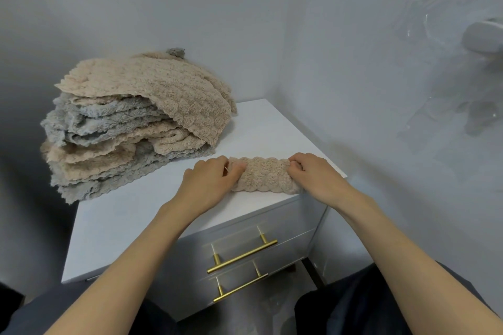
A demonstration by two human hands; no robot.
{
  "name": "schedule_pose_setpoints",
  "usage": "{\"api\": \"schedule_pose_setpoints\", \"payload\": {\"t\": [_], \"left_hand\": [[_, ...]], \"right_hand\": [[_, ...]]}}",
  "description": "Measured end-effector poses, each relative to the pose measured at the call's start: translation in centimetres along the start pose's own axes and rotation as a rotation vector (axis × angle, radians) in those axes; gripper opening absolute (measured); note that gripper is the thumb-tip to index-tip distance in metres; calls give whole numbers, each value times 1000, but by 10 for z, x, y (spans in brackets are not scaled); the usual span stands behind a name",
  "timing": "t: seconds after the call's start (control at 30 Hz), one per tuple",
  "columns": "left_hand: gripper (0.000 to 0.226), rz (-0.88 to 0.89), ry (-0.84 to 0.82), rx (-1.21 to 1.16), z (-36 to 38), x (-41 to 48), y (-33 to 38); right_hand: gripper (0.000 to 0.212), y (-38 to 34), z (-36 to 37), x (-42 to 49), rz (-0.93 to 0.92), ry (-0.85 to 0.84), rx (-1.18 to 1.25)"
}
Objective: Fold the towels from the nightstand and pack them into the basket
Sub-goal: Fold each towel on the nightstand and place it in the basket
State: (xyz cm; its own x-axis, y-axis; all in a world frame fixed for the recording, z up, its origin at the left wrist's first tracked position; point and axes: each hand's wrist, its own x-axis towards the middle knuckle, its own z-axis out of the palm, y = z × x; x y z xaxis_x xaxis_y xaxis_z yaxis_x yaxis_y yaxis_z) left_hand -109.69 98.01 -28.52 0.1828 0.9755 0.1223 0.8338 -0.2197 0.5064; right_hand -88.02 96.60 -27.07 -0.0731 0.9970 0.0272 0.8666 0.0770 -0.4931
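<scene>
Hands meet at opposite ends of a beige towel (262, 174) that we see folded into a narrow strip along the front right edge of the white nightstand (114, 226). Our left hand (208, 183) curls its fingers over the strip's left end, thumb tucked toward the fabric; our right hand (313, 171) pinches the right end with bent fingers. Both forearms reach forward, wrists low over the top. Behind the left hand sits a pile of beige and grey towels (130, 119), apart from the strip. Below, two brass drawer handles (242, 255) show.
</scene>
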Motion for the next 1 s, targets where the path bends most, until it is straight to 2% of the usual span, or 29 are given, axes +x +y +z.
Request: {"api": "schedule_pose_setpoints", "payload": {"t": [0.17, 0.3, 0.37, 0.47, 0.57, 0.73, 0.9, 1.0], "left_hand": [[49, -14, -101, -72, -5, 5, -2], [45, 16, -139, -4, -8, 3, 3], [42, 36, -153, -4, -10, 0, 6], [38, 63, -177, -52, -12, -3, 7], [35, 59, -190, -224, -12, -7, 7], [22, -13, -116, -589, -8, -15, 12], [33, -106, -46, -940, -17, -21, 21], [23, -76, -7, -1083, -22, -29, 29]], "right_hand": [[28, -5, 2, 6, 46, -30, -102], [34, -11, -1, 8, 22, -108, -176], [31, -14, -2, 6, 1, -137, -224], [16, -15, -1, 4, -37, -100, -244], [10, -12, 1, 1, -53, -64, -217], [6, -8, 0, -5, -87, 5, -54], [6, -17, -8, -17, -164, 81, 163], [12, -26, -23, -30, -165, 81, 278]]}}
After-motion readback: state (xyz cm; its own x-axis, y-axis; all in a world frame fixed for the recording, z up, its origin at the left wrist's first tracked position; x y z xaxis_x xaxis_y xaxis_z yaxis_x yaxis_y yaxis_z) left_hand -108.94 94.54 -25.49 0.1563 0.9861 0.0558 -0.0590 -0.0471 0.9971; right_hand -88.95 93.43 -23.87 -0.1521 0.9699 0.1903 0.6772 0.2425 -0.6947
